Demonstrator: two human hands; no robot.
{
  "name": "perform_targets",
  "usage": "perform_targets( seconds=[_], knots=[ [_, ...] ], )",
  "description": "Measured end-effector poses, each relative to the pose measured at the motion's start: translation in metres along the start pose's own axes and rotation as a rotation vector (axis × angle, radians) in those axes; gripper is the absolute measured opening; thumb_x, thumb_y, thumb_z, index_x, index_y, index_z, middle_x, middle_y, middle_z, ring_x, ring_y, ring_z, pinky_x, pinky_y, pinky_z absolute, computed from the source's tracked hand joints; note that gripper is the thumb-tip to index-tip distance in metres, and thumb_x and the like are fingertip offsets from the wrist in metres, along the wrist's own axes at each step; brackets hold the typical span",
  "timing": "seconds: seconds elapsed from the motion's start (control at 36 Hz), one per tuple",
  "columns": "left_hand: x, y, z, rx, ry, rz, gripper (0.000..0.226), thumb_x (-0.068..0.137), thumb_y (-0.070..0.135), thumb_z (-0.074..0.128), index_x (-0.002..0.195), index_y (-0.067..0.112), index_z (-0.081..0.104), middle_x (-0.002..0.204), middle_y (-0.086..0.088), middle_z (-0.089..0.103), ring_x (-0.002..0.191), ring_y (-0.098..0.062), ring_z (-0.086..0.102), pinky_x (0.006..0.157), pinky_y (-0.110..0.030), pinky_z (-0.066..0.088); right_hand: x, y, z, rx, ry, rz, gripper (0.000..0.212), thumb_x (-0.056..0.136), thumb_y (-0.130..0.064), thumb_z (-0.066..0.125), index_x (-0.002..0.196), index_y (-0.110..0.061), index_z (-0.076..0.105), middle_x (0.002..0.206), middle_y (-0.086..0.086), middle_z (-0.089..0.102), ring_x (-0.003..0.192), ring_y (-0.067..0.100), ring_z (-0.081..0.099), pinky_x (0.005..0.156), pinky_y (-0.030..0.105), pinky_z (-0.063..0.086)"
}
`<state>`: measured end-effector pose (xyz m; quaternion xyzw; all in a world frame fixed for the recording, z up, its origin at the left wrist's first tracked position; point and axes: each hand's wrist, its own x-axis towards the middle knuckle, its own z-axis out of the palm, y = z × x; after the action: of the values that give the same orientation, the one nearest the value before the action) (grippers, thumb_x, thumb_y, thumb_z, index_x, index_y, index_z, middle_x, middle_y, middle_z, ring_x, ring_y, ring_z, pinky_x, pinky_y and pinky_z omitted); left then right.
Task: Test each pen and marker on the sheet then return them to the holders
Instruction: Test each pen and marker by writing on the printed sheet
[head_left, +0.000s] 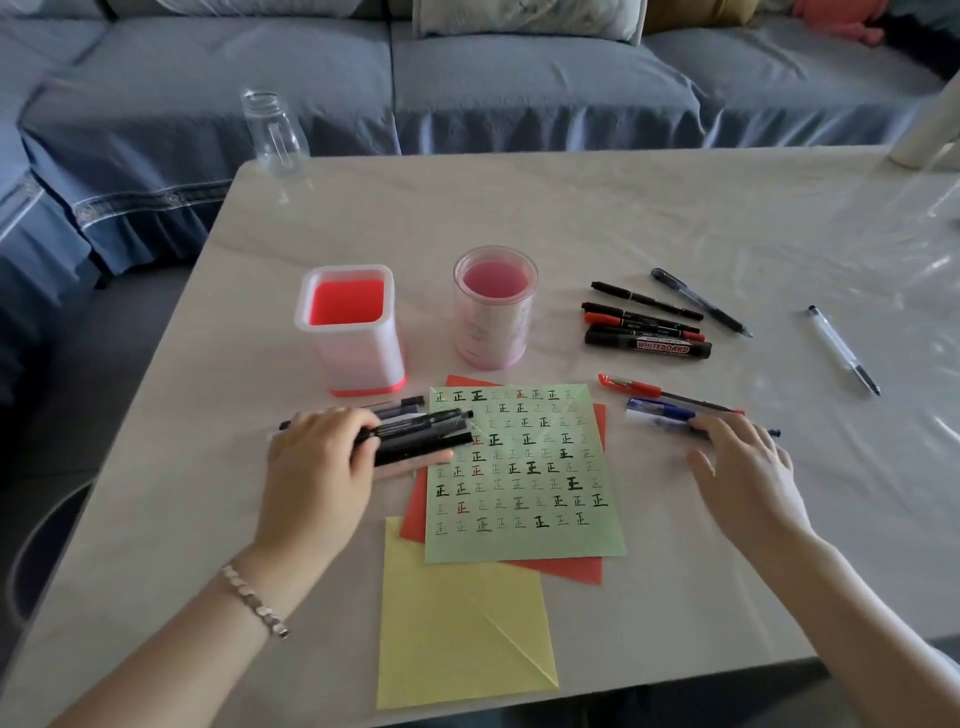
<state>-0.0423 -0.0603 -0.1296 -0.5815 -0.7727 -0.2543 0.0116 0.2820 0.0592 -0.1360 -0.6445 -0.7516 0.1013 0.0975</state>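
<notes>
**Pens and markers: test marks made, return to holders pending**

1. Bundle of dark pens (422, 432): lies across the left edge of the green sheet (524, 540). The left hand (317, 462) grips it with fingers curled over the barrels and the thumb below them. The count inside the grip cannot be told. Probably bunched so that all go back in 1 trip.
2. Blue pen (662, 412): flat on the table (675, 208), at the fingertips of the right hand (748, 462). That hand's fingers are fairly straight and spread, with the thumb apart. No closed grip shows, and the view is blurred there. The hand seems placed to gather this pen.
3. Red pen (641, 387): just behind the blue pen, roughly parallel to it, untouched.
4. Green sheet: covered in rows of test marks, so testing looks largely done. It rests on a red sheet (566, 571) and a yellow sheet (457, 634).
5. Square holder (358, 358) and round holder (493, 332): both upright just behind the sheets, with no pens inside. The square holder stands near the left hand.
6. Cluster of markers (647, 332): right of the round holder, well apart from both hands.
7. Clear pen (842, 347): alone at the far right.
</notes>
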Motion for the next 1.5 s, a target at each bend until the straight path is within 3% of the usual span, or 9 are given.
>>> perform_targets(
  seconds=[0.19,0.42,0.56,0.67,0.75,0.97,1.17,1.31,1.5],
  knots=[
    [-0.006,-0.01,0.005,0.028,0.061,0.011,0.028,0.072,-0.004,0.069,0.096,0.008,0.064,0.099,-0.01,0.06,0.093,-0.033,0.052,0.083,-0.044,0.039,-0.003,-0.008,-0.002,0.061,-0.057,-0.013,0.021,0.092,-0.015,0.049,0.108,-0.015,0.062,0.115,0.008,0.056,0.111,0.028,0.045,0.094,0.036,0.031],
    [-0.006,0.071,-0.001,-0.214,-0.125,0.529,0.044,0.091,0.032,0.046,0.129,0.012,0.044,0.13,-0.006,0.052,0.121,-0.019,0.042,0.104,-0.03,0.029,-0.05,-0.07,-0.041,0.399,-0.221,-0.327,0.019,0.084,-0.018,0.062,0.099,-0.028,0.068,0.09,-0.019,0.057,0.08,0.002,0.057,0.07,0.013,0.045],
    [-0.012,0.097,0.008,-0.118,-0.1,0.704,0.016,0.094,0.025,0.043,0.105,0.015,0.049,0.088,0.0,0.063,0.078,-0.02,0.053,0.069,-0.034,0.046,-0.063,-0.089,-0.063,0.639,-0.317,-0.302,0.028,0.077,-0.009,0.069,0.077,-0.037,0.067,0.076,-0.011,0.068,0.065,0.005,0.061,0.062,0.011,0.045],
    [-0.018,0.095,0.001,-0.28,-0.177,0.565,0.021,0.099,0.03,0.028,0.102,0.017,0.045,0.082,0.001,0.059,0.072,-0.015,0.049,0.063,-0.027,0.04,-0.061,-0.083,-0.079,1.248,-0.552,-0.174,0.026,0.061,-0.024,0.082,0.085,-0.02,0.071,0.085,0.009,0.073,0.075,0.02,0.07,0.066,0.021,0.054],
    [-0.023,0.098,-0.006,-0.377,-0.216,0.453,0.022,0.098,0.033,0.026,0.102,0.02,0.044,0.08,0.003,0.059,0.069,-0.009,0.046,0.058,-0.022,0.038,-0.061,-0.087,-0.071,1.493,-0.444,-0.105,0.036,0.056,-0.038,0.084,0.079,-0.016,0.069,0.068,0.008,0.065,0.059,0.018,0.061,0.054,0.02,0.049],
    [-0.028,0.111,-0.013,-0.466,-0.268,0.522,0.021,0.096,0.031,0.031,0.105,0.022,0.048,0.068,0.005,0.059,0.054,-0.015,0.052,0.046,-0.034,0.044,-0.077,-0.128,-0.041,1.27,-0.148,0.101,0.034,0.091,-0.018,0.05,0.061,-0.01,0.036,0.04,-0.01,0.032,0.037,0.005,0.029,0.038,0.013,0.027],
    [-0.029,0.11,-0.023,-0.648,-0.403,0.454,0.015,0.093,0.038,0.037,0.103,0.035,0.047,0.072,0.03,0.055,0.05,0.014,0.044,0.051,-0.003,0.026,-0.077,-0.124,-0.042,1.36,-0.241,-0.005,0.033,0.089,-0.012,0.05,0.063,-0.009,0.031,0.043,-0.005,0.032,0.035,0.007,0.029,0.034,0.015,0.026],
    [-0.03,0.097,-0.016,-0.439,-0.39,0.396,0.028,0.097,0.041,0.027,0.12,0.032,0.04,0.056,0.017,0.039,0.058,0.01,0.042,0.053,-0.013,0.027,-0.071,-0.111,-0.039,1.327,-0.058,0.021,0.03,0.092,-0.001,0.042,0.065,-0.009,0.032,0.037,-0.003,0.038,0.031,0.011,0.033,0.034,0.017,0.025],
    [-0.049,0.041,0.018,-0.042,-0.205,0.266,0.018,0.09,0.018,0.033,0.104,0.016,0.045,0.092,0.002,0.056,0.089,-0.016,0.042,0.082,-0.028,0.037,-0.063,-0.066,-0.018,1.157,0.013,0.145,0.012,0.091,-0.008,0.049,0.079,-0.007,0.052,0.05,0.003,0.06,0.045,0.015,0.054,0.042,0.02,0.045]
  ],
)
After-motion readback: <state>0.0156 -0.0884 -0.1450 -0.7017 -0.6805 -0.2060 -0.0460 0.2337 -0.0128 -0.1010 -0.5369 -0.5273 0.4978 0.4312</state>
